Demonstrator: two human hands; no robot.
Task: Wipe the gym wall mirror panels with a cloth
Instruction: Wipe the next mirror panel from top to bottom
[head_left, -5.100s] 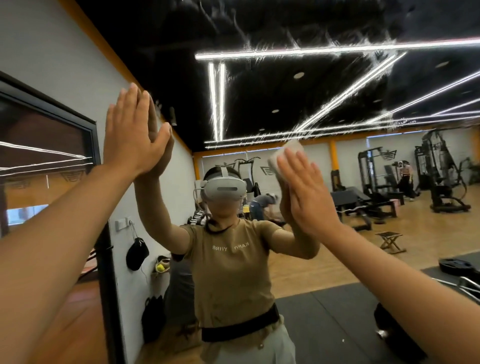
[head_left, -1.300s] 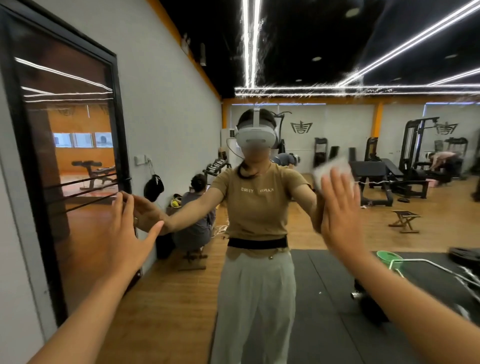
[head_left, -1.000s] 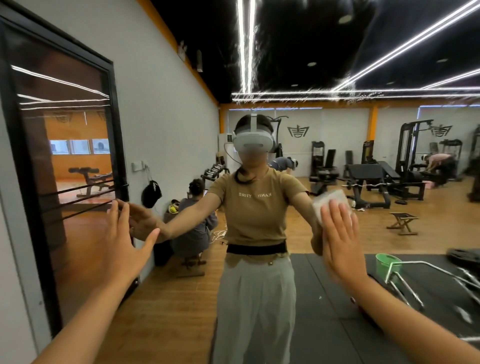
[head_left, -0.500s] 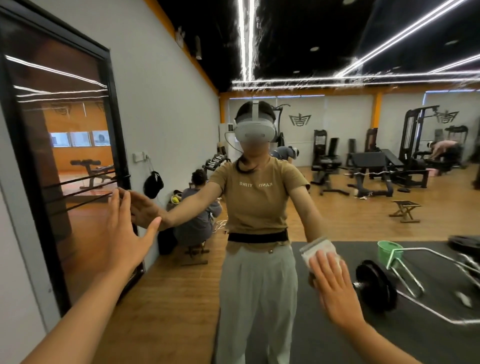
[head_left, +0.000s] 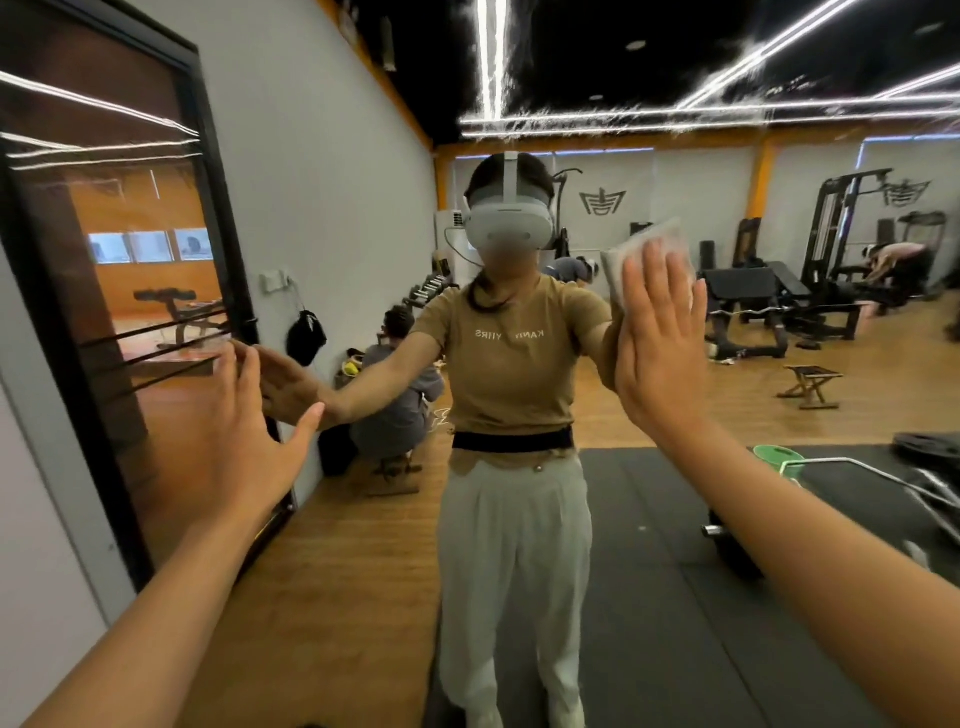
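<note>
We see bright strip lights (head_left: 488, 57) streak and smear across the dark ceiling; the room is evenly lit, edges bow outward, the cloth (head_left: 644, 254) slightly blurred

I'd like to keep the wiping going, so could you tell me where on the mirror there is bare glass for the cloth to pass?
Bare glass lies between the left hand and the right hand, and below the cloth. The mirror ends leftward at the black door frame, so it is tight there.

Glossy glass mirror (head_left: 675, 545); soft white cloth (head_left: 631, 260); reflected wood floor (head_left: 337, 571).
</note>
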